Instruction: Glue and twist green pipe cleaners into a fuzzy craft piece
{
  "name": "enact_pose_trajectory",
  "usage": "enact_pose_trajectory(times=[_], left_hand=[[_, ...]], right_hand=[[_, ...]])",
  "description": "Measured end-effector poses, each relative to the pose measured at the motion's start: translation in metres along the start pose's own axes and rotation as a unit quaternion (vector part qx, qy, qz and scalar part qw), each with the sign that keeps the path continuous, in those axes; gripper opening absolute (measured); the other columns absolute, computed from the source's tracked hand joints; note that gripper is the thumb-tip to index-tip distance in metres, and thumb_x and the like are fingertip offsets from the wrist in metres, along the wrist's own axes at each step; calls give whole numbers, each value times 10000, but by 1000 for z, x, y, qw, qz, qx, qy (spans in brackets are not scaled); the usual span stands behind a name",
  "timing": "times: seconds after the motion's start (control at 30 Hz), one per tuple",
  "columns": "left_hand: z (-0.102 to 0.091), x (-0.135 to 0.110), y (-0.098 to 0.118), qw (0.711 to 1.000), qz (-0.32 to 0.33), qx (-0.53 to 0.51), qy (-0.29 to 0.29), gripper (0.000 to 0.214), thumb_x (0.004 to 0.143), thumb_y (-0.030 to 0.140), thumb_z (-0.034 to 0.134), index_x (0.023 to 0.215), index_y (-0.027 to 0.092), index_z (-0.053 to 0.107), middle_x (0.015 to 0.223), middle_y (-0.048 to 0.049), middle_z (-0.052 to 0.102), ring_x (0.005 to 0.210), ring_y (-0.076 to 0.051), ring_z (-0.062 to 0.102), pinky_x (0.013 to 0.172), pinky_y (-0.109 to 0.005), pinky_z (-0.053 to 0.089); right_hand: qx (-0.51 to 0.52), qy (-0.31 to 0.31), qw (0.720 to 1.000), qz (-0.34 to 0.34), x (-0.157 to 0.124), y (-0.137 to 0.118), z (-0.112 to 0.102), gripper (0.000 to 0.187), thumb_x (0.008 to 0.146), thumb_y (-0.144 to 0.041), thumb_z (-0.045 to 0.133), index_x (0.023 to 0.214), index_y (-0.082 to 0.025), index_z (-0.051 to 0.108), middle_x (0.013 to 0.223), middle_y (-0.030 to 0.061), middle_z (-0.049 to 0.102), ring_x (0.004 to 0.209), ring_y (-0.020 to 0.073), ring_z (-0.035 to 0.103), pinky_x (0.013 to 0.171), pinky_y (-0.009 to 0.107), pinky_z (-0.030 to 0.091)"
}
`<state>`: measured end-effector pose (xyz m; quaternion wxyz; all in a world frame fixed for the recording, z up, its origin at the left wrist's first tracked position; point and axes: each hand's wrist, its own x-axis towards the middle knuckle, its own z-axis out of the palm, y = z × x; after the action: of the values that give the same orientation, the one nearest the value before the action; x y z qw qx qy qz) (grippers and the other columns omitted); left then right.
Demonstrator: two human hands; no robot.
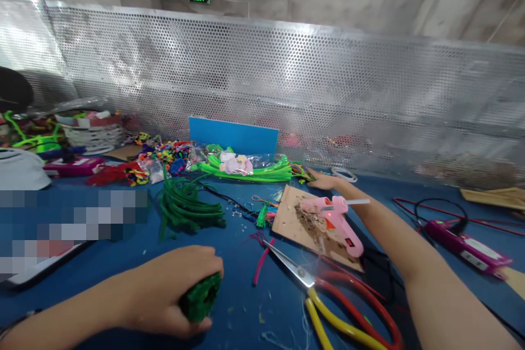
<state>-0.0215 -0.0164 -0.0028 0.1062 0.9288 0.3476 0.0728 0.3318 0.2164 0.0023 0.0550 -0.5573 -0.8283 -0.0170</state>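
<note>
My left hand is closed around a dark green fuzzy bundle, its rough end showing between thumb and fingers. Farther off, my right hand reaches to the end of a bagged bundle of bright green pipe cleaners. Its fingertips touch or lie beside some darker stems; their grip is too small to make out. Loose dark green pipe cleaners lie beyond my left hand. Scissors with red and yellow handles lie between my arms. Under my right forearm, a pink glue gun rests on a stained board.
Purple power strips with cables lie at right and far left. A blue panel stands against the perforated metal screen. Colourful craft pieces and a white basket sit at back left. A short pink stem lies by the scissors.
</note>
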Motion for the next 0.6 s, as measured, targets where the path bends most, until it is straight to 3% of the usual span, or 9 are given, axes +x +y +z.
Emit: enact_pose_trajectory(times=[0.1, 0.2, 0.43, 0.6], left_hand=[[-1, 0, 1, 1000, 1, 0, -5, 165, 661, 296, 551, 748, 197, 452, 746, 2, 520, 700, -149, 453, 613, -216, 346], [-2, 1, 0, 1000, 3, -6, -12, 156, 670, 284, 544, 754, 191, 452, 744, -2, 519, 689, -146, 450, 600, -214, 340], [-1, 3, -3, 999, 5, -19, -33, 156, 656, 277, 541, 747, 188, 450, 733, -2, 509, 674, -144, 448, 605, -220, 340], [-4, 3, 0, 999, -15, -21, -45, 157, 650, 265, 544, 762, 192, 461, 744, 6, 507, 687, -142, 455, 613, -215, 339]], right_hand=[[-23, -13, 999, 20, -9, 2, -4, 393, 664, -187, 512, 1051, -133, 557, 1002, 80, 617, 886, 202, 569, 768, 268, 425], [-47, -20, 997, 50, -18, 6, -13, 214, 702, -184, 478, 831, -126, 638, 757, 68, 658, 671, 181, 590, 612, 240, 430], [-88, 7, 993, 81, -19, 4, -49, 219, 744, -212, 451, 646, -128, 628, 563, 31, 600, 541, 128, 529, 499, 190, 359], [-112, 78, 989, 57, -20, -3, -83, 217, 757, -166, 407, 739, -126, 620, 634, 40, 612, 597, 136, 537, 529, 189, 360]])
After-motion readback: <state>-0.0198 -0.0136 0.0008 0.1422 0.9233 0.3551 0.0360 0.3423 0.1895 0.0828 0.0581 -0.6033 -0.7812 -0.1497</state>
